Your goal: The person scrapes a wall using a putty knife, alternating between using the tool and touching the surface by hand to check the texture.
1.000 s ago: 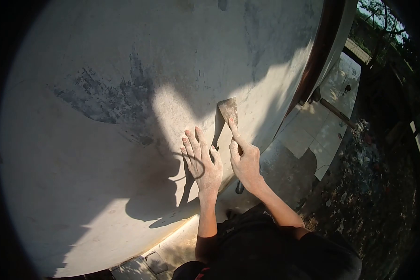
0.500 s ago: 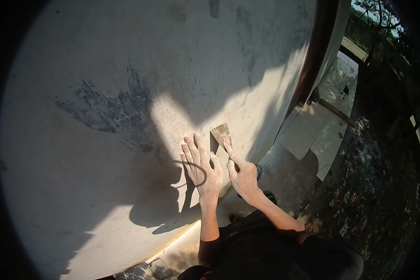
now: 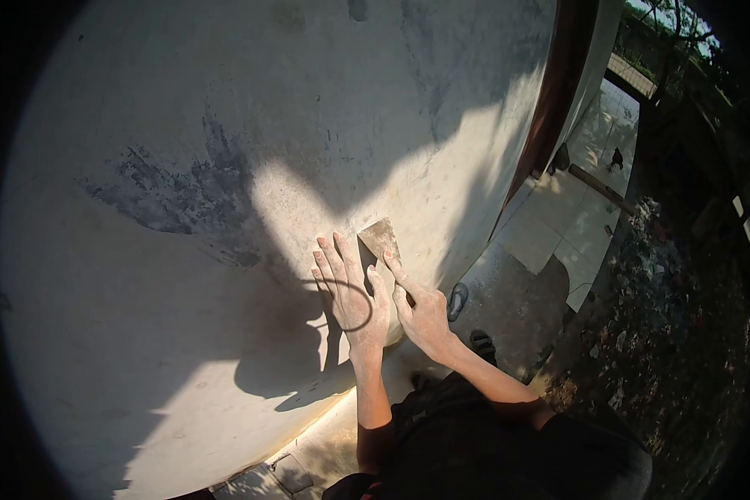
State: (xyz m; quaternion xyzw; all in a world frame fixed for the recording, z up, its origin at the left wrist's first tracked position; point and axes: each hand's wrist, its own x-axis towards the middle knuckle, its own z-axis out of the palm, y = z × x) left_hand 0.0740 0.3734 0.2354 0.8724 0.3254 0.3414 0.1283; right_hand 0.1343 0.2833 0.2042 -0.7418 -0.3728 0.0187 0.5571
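A pale wall (image 3: 183, 308) fills the left and middle of the view, with a rough dark grey patch (image 3: 175, 196) at its left. My left hand (image 3: 354, 300) lies against the wall with its fingers stretched out and spread, holding nothing. Just right of it, my right hand (image 3: 422, 312) grips a scraper with a wide flat blade (image 3: 379, 237). The index finger rests along the blade, and the blade's broad edge points up at the wall. The scraper's handle is mostly hidden in my fist.
A dark red-brown frame (image 3: 558, 92) borders the wall on the right. Below are a tiled floor (image 3: 550, 221), a sandal (image 3: 457, 301), a wooden handle (image 3: 600, 190) and dark, littered ground (image 3: 650, 317). A small dark bird-like shape (image 3: 617, 158) stands on the tiles.
Both hands and the scraper appear slightly further left in view, and the wall's marks have shifted left too. The grip on the scraper looks the same.
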